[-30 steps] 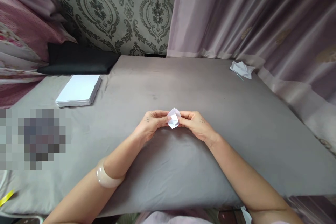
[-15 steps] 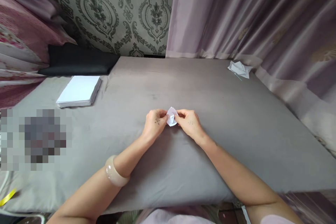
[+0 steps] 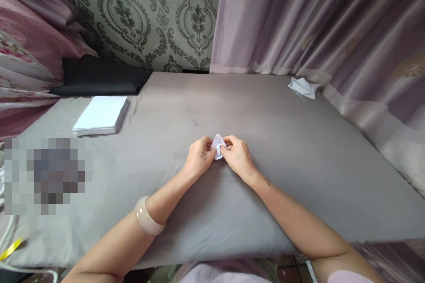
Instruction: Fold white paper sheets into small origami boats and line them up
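Observation:
A small piece of folded white paper (image 3: 218, 140) is held between my two hands, just above the middle of the grey cloth. Its top comes to a point, and small folds show at its centre. My left hand (image 3: 200, 155) pinches the left edge, thumb on the near face. On the opposite edge, my right hand (image 3: 238, 154) grips with its thumb pressed over the front folds. The fingertips behind the paper are hidden. A pale bangle (image 3: 148, 217) circles my left forearm.
A stack of white paper (image 3: 101, 116) lies at the left on the grey-covered table (image 3: 265, 110). Folded paper pieces (image 3: 303, 87) and a thin stick (image 3: 301, 97) rest at the far right. Black cloth (image 3: 102, 77) lies behind the stack. A yellow strip (image 3: 11, 249) is at lower left.
My hands have drawn slightly closer together around the folded paper. My right thumb has shifted inward over its centre folds.

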Tool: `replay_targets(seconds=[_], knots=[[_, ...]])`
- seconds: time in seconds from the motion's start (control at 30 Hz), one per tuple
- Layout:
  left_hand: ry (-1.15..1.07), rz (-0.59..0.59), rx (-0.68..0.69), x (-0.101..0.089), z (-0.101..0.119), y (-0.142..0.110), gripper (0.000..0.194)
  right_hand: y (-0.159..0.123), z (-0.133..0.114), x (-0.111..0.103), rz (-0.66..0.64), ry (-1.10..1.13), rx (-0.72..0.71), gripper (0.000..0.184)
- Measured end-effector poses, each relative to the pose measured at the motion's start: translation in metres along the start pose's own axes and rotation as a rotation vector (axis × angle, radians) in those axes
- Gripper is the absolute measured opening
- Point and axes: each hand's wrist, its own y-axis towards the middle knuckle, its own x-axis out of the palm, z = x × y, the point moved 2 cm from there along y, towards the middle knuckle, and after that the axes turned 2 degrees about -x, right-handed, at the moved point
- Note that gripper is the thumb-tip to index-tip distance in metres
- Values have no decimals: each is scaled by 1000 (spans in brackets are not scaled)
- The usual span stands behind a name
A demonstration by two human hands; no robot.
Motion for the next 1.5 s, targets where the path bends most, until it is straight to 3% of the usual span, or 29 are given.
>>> replay_targets(seconds=[0.27, 0.5, 0.6, 0.77, 0.93, 1.03, 1.27, 1.5], knots=[[23, 20, 19, -5, 3, -1, 15, 5, 13, 7, -68, 234, 65, 22], [62, -8, 21, -3, 0, 4, 10, 4, 15, 12, -54, 242, 80, 21], [118, -60, 45, -5, 3, 4, 15, 3, 18, 14, -105, 294, 109, 27], [224, -172, 229, -11, 3, 7, 20, 1, 21, 10, -199, 240, 177, 20], [189, -176, 229, -17, -3, 7, 24, 4, 20, -5, -309, 199, 196, 14], [180, -128, 215, -19, 1, 1, 28, 4, 20, -10, -263, 161, 186, 11], [381, 25, 321, -13, 15, -17, 16, -7, 9, -6, -1, -85, -15, 23], [630, 15, 405, -6, 1, -13, 23, -11, 6, -12, -40, -247, -49, 12]])
